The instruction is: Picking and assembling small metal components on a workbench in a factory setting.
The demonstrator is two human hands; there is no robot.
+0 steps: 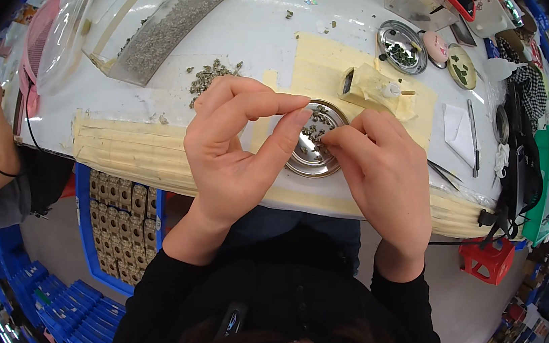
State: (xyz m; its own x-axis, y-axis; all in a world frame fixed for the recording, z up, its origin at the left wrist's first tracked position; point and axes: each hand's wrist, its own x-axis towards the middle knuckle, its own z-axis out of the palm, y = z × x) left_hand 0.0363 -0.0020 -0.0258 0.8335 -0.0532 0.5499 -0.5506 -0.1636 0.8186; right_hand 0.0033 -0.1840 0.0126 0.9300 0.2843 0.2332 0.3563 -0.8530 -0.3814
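Note:
A round shiny metal dish [315, 170] sits near the table's front edge with several small greyish metal pieces [315, 130] scattered in it. Over the dish's left side, my left hand [233, 150] is closed in a pinch, thumb and forefinger tips together; whatever lies between them is too small to make out. My right hand [392, 175] reaches into the dish from the right. Its thumb and forefinger are pressed together among the pieces, and their tips hide what they hold, if anything. Left of the dish, a loose pile of similar small pieces [209, 77] lies on the table.
Behind the dish stands a tape-covered block [380, 92]. Farther right are another metal dish [381, 38] with dark green pieces, a yellowish dish [470, 66], a pen-like tool [472, 133] and tweezers [445, 175]. A clear bin [168, 31] of grey pieces stands far left. Another person's arm [2, 134] shows at left.

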